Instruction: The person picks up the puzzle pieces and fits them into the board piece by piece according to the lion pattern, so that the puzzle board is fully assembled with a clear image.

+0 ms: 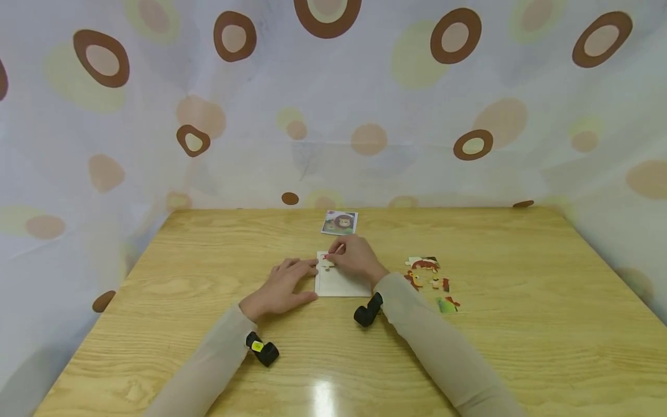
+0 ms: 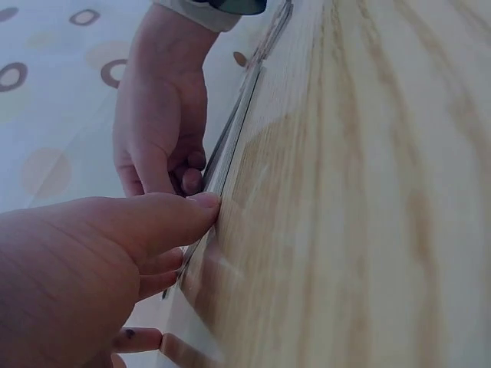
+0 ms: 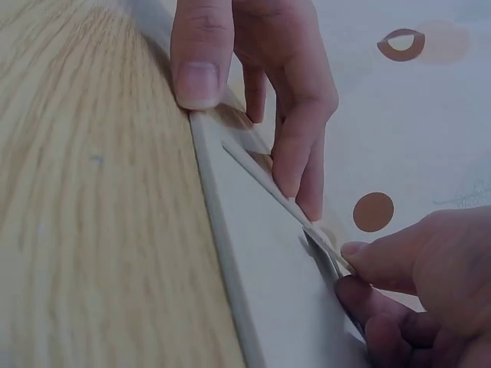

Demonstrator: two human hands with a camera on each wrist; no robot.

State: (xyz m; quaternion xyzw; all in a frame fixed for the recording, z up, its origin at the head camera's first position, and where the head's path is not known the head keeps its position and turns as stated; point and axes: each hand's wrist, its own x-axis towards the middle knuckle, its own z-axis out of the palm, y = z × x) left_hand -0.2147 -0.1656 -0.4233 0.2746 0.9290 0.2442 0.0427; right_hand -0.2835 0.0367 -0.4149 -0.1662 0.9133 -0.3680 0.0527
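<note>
A white puzzle board (image 1: 341, 286) lies flat on the wooden table. My right hand (image 1: 356, 256) is over its upper left part, pinching a small puzzle piece (image 1: 327, 263) between thumb and finger. In the right wrist view the pinched piece (image 3: 330, 251) is thin and tilted, close over the board's surface. My left hand (image 1: 286, 285) lies along the board's left side, palm down with fingers spread. Its thumb and fingertips touch the board's edge, as the left wrist view also shows.
Several loose puzzle pieces in red, white and green lie right of my right forearm, among them a larger one (image 1: 424, 264) and a green one (image 1: 446, 304). A lion picture card (image 1: 340, 222) lies behind the board. A patterned cloth (image 1: 333, 116) hangs along the table's back edge.
</note>
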